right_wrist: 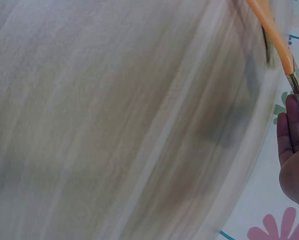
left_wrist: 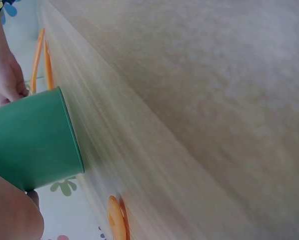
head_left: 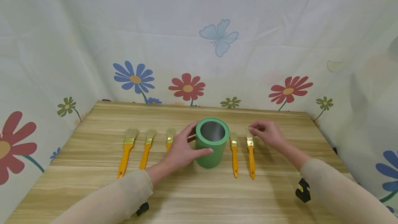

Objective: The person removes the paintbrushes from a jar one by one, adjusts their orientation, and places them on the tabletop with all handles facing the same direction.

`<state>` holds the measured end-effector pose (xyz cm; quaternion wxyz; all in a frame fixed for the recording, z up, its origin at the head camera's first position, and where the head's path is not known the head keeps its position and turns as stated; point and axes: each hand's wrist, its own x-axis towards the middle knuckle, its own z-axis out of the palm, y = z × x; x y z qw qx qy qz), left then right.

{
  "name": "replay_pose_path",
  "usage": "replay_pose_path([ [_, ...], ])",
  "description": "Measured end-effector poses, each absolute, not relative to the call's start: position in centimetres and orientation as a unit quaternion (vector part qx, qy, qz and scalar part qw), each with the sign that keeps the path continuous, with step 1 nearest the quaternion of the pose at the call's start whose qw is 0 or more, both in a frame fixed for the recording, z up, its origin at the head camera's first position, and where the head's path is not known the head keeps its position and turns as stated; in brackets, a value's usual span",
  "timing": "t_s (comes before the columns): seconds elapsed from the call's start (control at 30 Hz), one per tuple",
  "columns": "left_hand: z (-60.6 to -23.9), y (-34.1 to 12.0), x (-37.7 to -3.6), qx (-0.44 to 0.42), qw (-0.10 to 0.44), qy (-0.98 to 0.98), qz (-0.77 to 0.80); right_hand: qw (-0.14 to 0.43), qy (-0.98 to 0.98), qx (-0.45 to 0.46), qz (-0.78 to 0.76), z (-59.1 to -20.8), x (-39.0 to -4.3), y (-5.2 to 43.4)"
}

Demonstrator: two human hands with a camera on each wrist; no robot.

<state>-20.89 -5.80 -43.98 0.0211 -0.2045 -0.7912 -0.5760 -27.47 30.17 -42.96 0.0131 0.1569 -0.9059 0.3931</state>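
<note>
Two sleeved arms reach in from the near edge of the wooden table (head_left: 93, 196). The left hand (head_left: 180, 151) curls round the side of a green cup (head_left: 212, 142) standing upright mid-table, thumb on the front wall, fingers behind. It looks light and rigid, smooth enough to slip, so a wrap round the middle seems the sound hold. The right hand (head_left: 268, 134) has its fingertips bent down onto the bristle end of the rightmost brush (head_left: 250, 155), seemingly pinching it; that brush looks light and stiff, its bristles soft, best lifted by the metal band or orange handle. Another brush (head_left: 234, 153) lies just beside it, three brushes (head_left: 146, 149) left of the cup. Behind hangs a flowered sheet (head_left: 186, 44).
</note>
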Motion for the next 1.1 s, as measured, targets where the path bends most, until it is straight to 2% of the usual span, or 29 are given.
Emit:
replay_pose_path([
  [0.33,-44.1,-5.8,-21.0,-0.209,0.022,-0.791,-0.574,0.021,-0.922,0.141,0.359,-44.1,-27.9,29.7],
  [0.77,-44.0,-5.9,-20.9,-0.204,0.022,-0.793,-0.574,0.051,-0.942,0.164,0.287,-45.0,-28.3,28.8],
  [1.1,-43.8,-5.9,-20.9,-0.205,0.021,-0.795,-0.571,0.031,-0.946,0.124,0.296,-45.1,-28.6,28.7],
])
